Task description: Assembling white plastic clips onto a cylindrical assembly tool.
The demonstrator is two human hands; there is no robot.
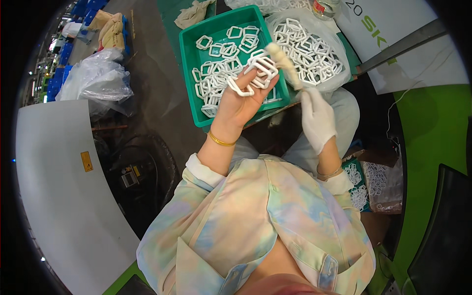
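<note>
My bare left hand (241,102), a yellow bangle at its wrist, is closed around several white plastic frames (263,64) with angular, ring-like outlines. It holds them above a green tray (188,69), where many more of these pieces lie in loose heaps. Just to the right, my right hand (318,120) wears a white glove and grips a cream-coloured stick-like tool (291,73). The tool's thicker end reaches up beside the held frames. Motion blurs it, so its exact kind is unclear, as is whether it touches them.
Behind the tool, a clear plastic bag (342,55) is full of similar white frames. A jar (324,9) stands at the back, near a crumpled beige cloth (194,14). More white pieces lie in a low container (355,179) at right. Grey machine panels (64,187) flank me.
</note>
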